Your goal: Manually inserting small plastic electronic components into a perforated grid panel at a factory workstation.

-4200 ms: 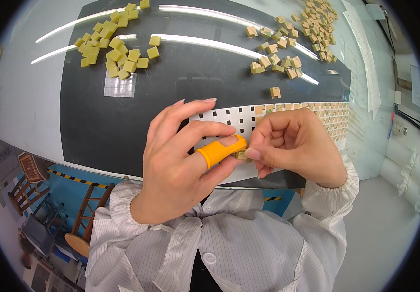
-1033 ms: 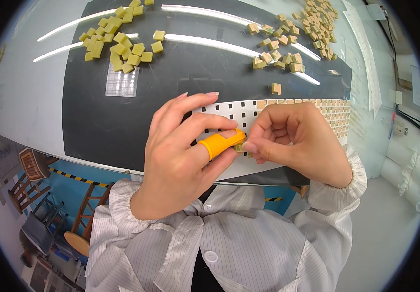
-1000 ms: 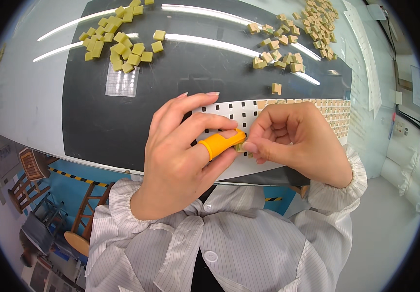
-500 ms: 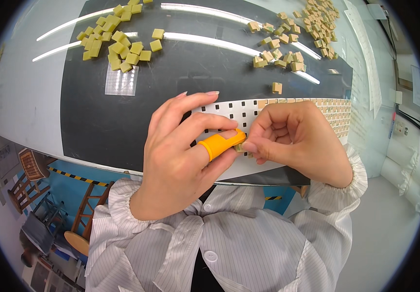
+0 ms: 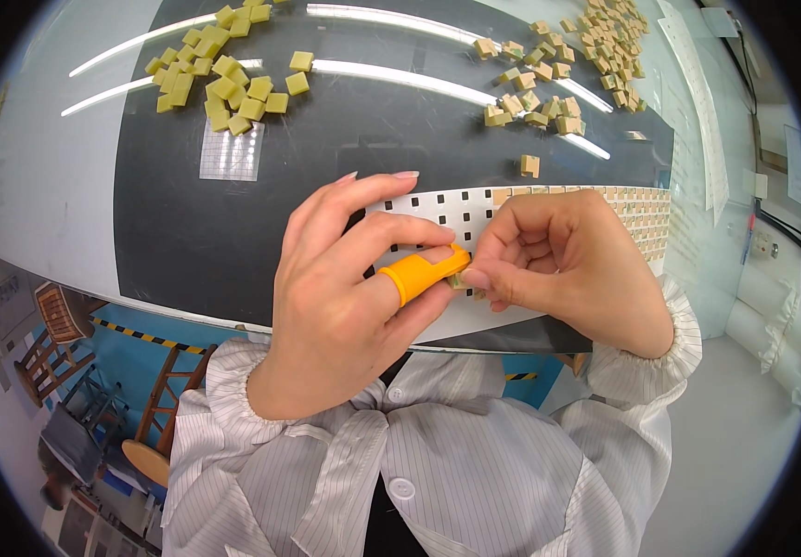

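The person's left hand (image 5: 345,288) is raised above the near edge of the dark work mat (image 5: 187,223), its fingers spread and gently curved, with an orange finger cot (image 5: 422,270) worn over the thumb. The right hand (image 5: 568,265) meets it from the other side, fingers curled in tight, pinching a small tan piece (image 5: 461,280) between thumb and forefinger right against the tip of the orange cot; the piece is mostly hidden, so its exact shape cannot be told. Just behind both hands lies a white perforated tray (image 5: 461,206) with rows of small square holes, its right part already filled with tan squares (image 5: 646,209). One loose tan block (image 5: 530,165) sits on the mat just beyond the tray. Farther back, a heap of yellow-green cubes (image 5: 224,79) is scattered at the upper left, next to a small clear gridded sheet (image 5: 231,148), and a second scatter of tan blocks (image 5: 568,56) runs along the upper right. The person's striped white sleeves (image 5: 261,390) fill the lower part of the view.
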Tool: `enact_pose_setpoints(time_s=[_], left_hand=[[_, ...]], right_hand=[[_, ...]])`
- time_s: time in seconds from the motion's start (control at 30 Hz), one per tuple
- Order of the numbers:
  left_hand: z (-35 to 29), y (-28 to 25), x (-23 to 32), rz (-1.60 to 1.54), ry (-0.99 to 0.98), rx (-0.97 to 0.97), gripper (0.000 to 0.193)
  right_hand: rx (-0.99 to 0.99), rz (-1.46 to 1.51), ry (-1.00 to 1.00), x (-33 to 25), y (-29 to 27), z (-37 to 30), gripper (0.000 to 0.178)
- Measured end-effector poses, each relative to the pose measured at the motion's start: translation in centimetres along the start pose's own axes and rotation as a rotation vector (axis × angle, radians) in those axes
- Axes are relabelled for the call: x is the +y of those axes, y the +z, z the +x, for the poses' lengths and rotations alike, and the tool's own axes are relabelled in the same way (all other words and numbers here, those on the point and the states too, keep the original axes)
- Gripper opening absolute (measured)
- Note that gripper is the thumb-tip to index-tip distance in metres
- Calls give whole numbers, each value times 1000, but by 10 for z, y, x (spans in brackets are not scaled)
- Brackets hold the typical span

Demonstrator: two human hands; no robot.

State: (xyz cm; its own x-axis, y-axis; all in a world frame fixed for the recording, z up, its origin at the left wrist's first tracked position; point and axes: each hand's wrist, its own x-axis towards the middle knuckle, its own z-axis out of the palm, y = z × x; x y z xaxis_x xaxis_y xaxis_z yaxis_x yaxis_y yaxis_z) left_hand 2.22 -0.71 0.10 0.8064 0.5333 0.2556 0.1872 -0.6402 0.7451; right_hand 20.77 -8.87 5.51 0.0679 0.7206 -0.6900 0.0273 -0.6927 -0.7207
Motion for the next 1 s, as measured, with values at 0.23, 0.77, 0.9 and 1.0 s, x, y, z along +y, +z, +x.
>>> enact_pose_setpoints(time_s=[0.23, 0.77, 0.9, 1.0], left_hand=[[-2, 2, 0, 5, -6, 22, 27], [-1, 1, 0, 8, 3, 16, 28], [-1, 2, 0, 5, -4, 24, 28], [-1, 3, 0, 9, -3, 29, 27]], right_hand=[[74, -114, -69, -1, 10, 1, 17], [141, -276, -398, 18, 9, -6, 13], [193, -263, -274, 17, 14, -7, 12], [245, -289, -328, 22, 18, -11, 10]])
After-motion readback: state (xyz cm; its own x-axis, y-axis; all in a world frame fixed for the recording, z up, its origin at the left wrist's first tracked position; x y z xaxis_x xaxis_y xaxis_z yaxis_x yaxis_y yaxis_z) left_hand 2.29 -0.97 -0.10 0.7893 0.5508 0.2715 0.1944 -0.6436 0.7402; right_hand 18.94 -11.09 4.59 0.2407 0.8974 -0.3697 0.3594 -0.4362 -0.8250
